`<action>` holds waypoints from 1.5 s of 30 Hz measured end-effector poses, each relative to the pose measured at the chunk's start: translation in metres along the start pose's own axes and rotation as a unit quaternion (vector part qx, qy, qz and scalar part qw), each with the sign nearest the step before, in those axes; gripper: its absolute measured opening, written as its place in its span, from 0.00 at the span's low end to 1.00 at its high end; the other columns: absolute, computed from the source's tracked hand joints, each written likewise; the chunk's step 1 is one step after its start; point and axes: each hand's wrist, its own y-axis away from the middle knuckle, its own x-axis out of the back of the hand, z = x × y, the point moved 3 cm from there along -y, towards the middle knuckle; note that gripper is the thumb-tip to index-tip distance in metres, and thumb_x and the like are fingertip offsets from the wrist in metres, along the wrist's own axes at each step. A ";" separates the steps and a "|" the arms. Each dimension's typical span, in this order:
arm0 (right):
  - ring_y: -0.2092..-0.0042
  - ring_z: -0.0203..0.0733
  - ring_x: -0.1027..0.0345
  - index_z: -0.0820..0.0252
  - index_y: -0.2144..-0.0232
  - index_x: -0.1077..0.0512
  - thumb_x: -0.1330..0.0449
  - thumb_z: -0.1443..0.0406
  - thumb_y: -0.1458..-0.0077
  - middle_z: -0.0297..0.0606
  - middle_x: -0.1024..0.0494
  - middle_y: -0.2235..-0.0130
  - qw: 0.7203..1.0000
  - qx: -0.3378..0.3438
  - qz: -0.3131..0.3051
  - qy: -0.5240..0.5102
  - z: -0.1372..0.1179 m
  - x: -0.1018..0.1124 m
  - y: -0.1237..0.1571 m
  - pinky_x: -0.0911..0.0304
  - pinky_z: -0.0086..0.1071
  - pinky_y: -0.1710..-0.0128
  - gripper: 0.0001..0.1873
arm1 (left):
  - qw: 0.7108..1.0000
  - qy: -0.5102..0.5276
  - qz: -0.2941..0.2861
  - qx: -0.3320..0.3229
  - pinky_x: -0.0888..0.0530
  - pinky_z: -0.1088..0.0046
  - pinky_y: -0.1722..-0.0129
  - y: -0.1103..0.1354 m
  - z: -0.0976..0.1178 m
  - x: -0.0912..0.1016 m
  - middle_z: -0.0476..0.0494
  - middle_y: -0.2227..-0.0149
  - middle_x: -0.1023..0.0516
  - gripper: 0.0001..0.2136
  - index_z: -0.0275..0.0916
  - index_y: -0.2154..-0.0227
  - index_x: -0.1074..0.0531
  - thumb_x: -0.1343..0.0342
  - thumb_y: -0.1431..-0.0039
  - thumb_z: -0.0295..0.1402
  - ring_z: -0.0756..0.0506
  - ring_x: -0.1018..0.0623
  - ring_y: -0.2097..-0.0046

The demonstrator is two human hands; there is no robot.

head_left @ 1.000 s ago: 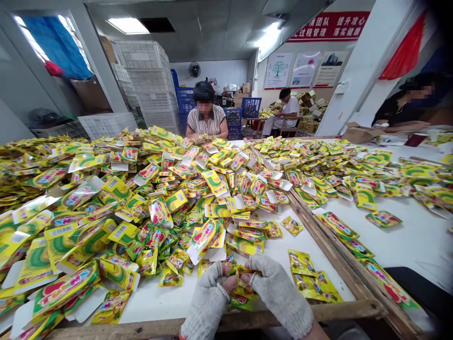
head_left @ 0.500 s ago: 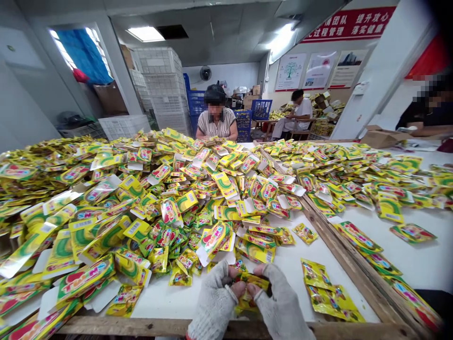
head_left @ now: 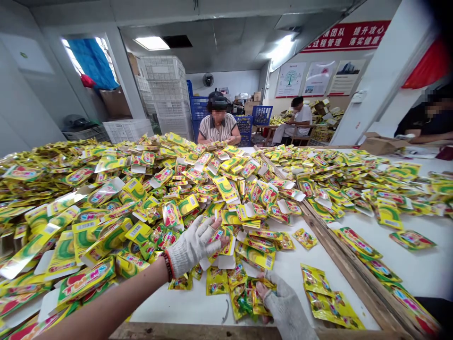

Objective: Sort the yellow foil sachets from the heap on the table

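Note:
My left hand (head_left: 194, 244), in a white fingertip-less knit glove, stretches forward over the pile with its fingers apart. Partly under those fingers lies a yellow printed box (head_left: 227, 261) with white flaps showing. Near the front edge, my right hand (head_left: 286, 302), gloved the same way, pinches a bunch of small yellow and green foil packets (head_left: 244, 298) low over the white tabletop (head_left: 177, 309). More yellow packets (head_left: 216, 282) lie just beyond the bunch. To the right of my right hand rest several loose yellow packets (head_left: 327, 297).
A large heap of flat yellow boxes (head_left: 106, 203) covers the left and middle. A wooden strip (head_left: 329, 250) divides the table on the right, and a wooden rail (head_left: 191, 330) edges the front. A co-worker (head_left: 218, 125) sits opposite. White crates (head_left: 164, 89) are stacked behind.
My left hand has let go of the packets and moved forward and left to the box. My right hand keeps the bunch, shifted slightly right, and the packets now hang spread out.

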 end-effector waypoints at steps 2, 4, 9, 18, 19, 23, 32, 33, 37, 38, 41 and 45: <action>0.83 0.37 0.36 0.59 0.63 0.29 0.35 0.50 0.59 0.30 0.27 0.80 1.000 -0.012 0.003 -0.023 -0.004 -0.001 0.001 0.39 0.28 0.86 0.24 | 0.996 -0.009 -0.002 -0.085 0.38 0.44 0.40 -0.004 -0.005 -0.007 0.40 0.35 0.38 0.24 0.53 0.41 0.39 0.46 0.37 0.27 0.36 0.37 0.36; 0.83 0.35 0.36 0.59 0.63 0.29 0.36 0.50 0.57 0.30 0.27 0.80 0.999 0.000 0.007 -0.040 -0.009 -0.001 0.003 0.40 0.27 0.85 0.23 | 0.992 0.005 -0.005 -0.126 0.41 0.44 0.38 -0.014 -0.006 -0.008 0.43 0.35 0.38 0.16 0.50 0.47 0.33 0.47 0.36 0.29 0.38 0.37 0.36; 0.81 0.36 0.35 0.60 0.62 0.30 0.36 0.49 0.55 0.32 0.25 0.78 0.998 0.016 0.025 -0.053 -0.015 0.003 0.009 0.39 0.27 0.83 0.24 | 0.988 0.062 -0.057 -0.127 0.41 0.49 0.38 -0.035 0.003 -0.005 0.40 0.43 0.28 0.11 0.41 0.52 0.31 0.49 0.36 0.30 0.39 0.32 0.40; 0.79 0.37 0.33 0.60 0.62 0.30 0.35 0.48 0.55 0.31 0.26 0.76 0.997 0.017 0.016 -0.078 -0.013 0.002 0.010 0.35 0.28 0.81 0.25 | 0.977 0.090 -0.191 0.016 0.31 0.59 0.57 -0.057 0.009 0.016 0.40 0.56 0.27 0.23 0.40 0.53 0.32 0.43 0.56 0.28 0.39 0.27 0.57; 0.79 0.37 0.33 0.60 0.63 0.30 0.35 0.48 0.54 0.31 0.26 0.76 0.996 0.023 0.022 -0.080 -0.012 0.003 0.010 0.35 0.29 0.81 0.25 | 0.978 0.095 -0.182 0.048 0.32 0.58 0.55 -0.058 0.009 0.024 0.41 0.56 0.27 0.21 0.41 0.56 0.32 0.42 0.58 0.29 0.39 0.28 0.56; 0.78 0.39 0.33 0.58 0.65 0.28 0.36 0.46 0.55 0.34 0.25 0.75 0.992 0.065 0.085 -0.064 -0.020 0.011 0.008 0.35 0.31 0.82 0.24 | 0.962 0.158 -0.151 0.165 0.32 0.58 0.52 -0.041 0.031 0.042 0.40 0.55 0.27 0.24 0.41 0.54 0.32 0.44 0.59 0.29 0.37 0.28 0.54; 0.65 0.46 0.26 0.58 0.67 0.25 0.42 0.53 0.44 0.41 0.19 0.66 0.968 0.201 0.073 0.131 -0.060 0.010 0.006 0.30 0.35 0.63 0.15 | 0.915 0.238 -0.145 0.292 0.26 0.64 0.57 -0.011 0.080 0.032 0.40 0.51 0.25 0.29 0.46 0.48 0.33 0.43 0.58 0.30 0.37 0.24 0.53; 0.63 0.46 0.26 0.57 0.66 0.24 0.43 0.54 0.43 0.42 0.18 0.64 0.962 0.212 0.065 0.158 -0.063 0.009 0.006 0.31 0.35 0.61 0.14 | 0.918 0.236 -0.140 0.288 0.26 0.63 0.56 -0.014 0.078 0.033 0.40 0.50 0.25 0.28 0.45 0.48 0.33 0.42 0.57 0.30 0.37 0.24 0.52; 0.60 0.47 0.26 0.56 0.64 0.23 0.45 0.58 0.40 0.42 0.18 0.63 0.911 0.287 0.085 0.283 -0.085 0.007 0.007 0.34 0.35 0.59 0.12 | 0.938 0.205 -0.088 0.265 0.27 0.59 0.52 -0.031 0.068 0.045 0.38 0.47 0.26 0.29 0.44 0.48 0.32 0.41 0.57 0.29 0.36 0.25 0.50; 0.61 0.46 0.27 0.57 0.66 0.23 0.45 0.59 0.39 0.42 0.19 0.64 0.889 0.309 0.100 0.323 -0.093 0.006 0.007 0.35 0.35 0.60 0.13 | 0.943 0.193 -0.078 0.261 0.27 0.59 0.52 -0.035 0.066 0.049 0.38 0.47 0.26 0.28 0.44 0.48 0.32 0.41 0.58 0.29 0.36 0.25 0.50; 0.65 0.45 0.28 0.59 0.71 0.25 0.49 0.59 0.37 0.43 0.21 0.69 0.840 0.350 0.115 0.398 -0.113 0.002 0.008 0.36 0.35 0.62 0.17 | 0.950 0.177 -0.061 0.249 0.25 0.59 0.55 -0.046 0.062 0.057 0.38 0.49 0.25 0.28 0.43 0.48 0.33 0.39 0.57 0.32 0.36 0.24 0.52; 0.55 0.47 0.26 0.60 0.58 0.23 0.49 0.60 0.38 0.45 0.19 0.57 0.880 0.353 0.016 0.317 -0.126 0.005 0.008 0.33 0.37 0.54 0.17 | 0.951 0.179 -0.059 0.246 0.25 0.59 0.54 -0.050 0.053 0.059 0.38 0.50 0.26 0.28 0.41 0.48 0.33 0.40 0.55 0.33 0.36 0.25 0.52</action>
